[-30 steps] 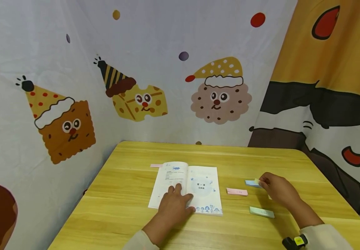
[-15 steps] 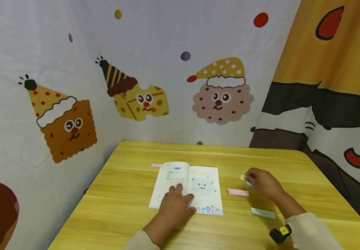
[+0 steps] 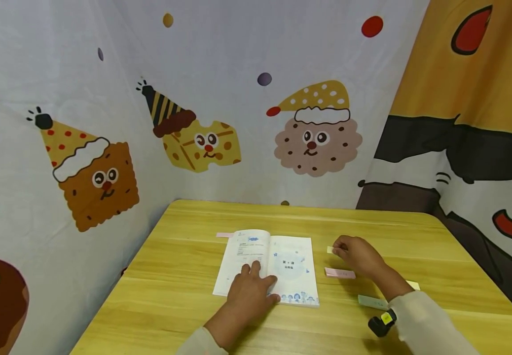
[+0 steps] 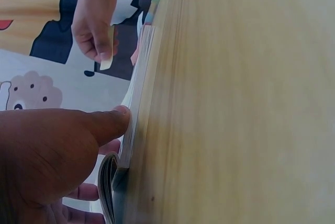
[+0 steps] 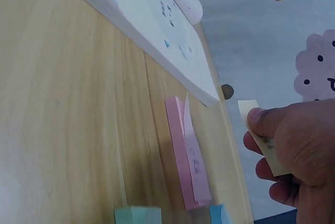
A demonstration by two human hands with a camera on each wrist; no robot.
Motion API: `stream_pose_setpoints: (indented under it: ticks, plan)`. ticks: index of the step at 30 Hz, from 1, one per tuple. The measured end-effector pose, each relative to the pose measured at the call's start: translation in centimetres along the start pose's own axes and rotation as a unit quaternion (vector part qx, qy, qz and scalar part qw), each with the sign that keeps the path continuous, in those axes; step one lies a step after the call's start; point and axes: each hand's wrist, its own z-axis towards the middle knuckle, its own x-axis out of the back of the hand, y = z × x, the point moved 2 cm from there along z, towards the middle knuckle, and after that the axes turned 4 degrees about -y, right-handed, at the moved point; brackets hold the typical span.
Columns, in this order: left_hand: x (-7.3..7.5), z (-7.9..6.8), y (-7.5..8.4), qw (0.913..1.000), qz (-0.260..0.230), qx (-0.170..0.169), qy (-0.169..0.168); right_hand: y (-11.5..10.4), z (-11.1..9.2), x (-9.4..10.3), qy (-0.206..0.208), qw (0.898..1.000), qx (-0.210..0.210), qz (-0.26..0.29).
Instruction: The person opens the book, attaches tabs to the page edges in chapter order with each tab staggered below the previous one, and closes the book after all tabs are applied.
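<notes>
An open book (image 3: 293, 254) with printed pages lies on the table. My left hand (image 3: 248, 292) rests over its lower middle, fingers spread across the left page and thumb on the right page. In the left wrist view that thumb is at the edge of the page stack. To the book's right, my right hand (image 3: 361, 255) pinches a pale yellow sticky note strip (image 5: 248, 108) between thumb and fingers, its end sticking out toward the book. Some writing shows on the strip in the right wrist view. Below this hand lies a folded pink sticky note pad (image 3: 340, 273).
A green sticky note pad (image 3: 370, 301) lies nearer on the table (image 3: 158, 296), and a yellow one (image 3: 413, 285) shows beside the right forearm. Part of a blue pad (image 5: 218, 214) appears in the right wrist view. A pink strip (image 3: 224, 235) sticks out from the book's upper left.
My right hand has moved left toward the book with the yellow strip, away from above the blue pad. My left hand has stayed on the book.
</notes>
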Motion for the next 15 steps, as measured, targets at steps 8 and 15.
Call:
stream_pose_setpoints:
  ticks: [8,15]
  plan:
    - [0.0,0.0,-0.1,1.0,0.003,0.002,-0.004,-0.5,1.3,-0.9,0.0,1.0,0.008,0.0]
    - [-0.3,0.2,-0.1,1.0,-0.002,-0.001,-0.004,-0.8,1.9,-1.6,0.003,1.0,0.025,-0.003]
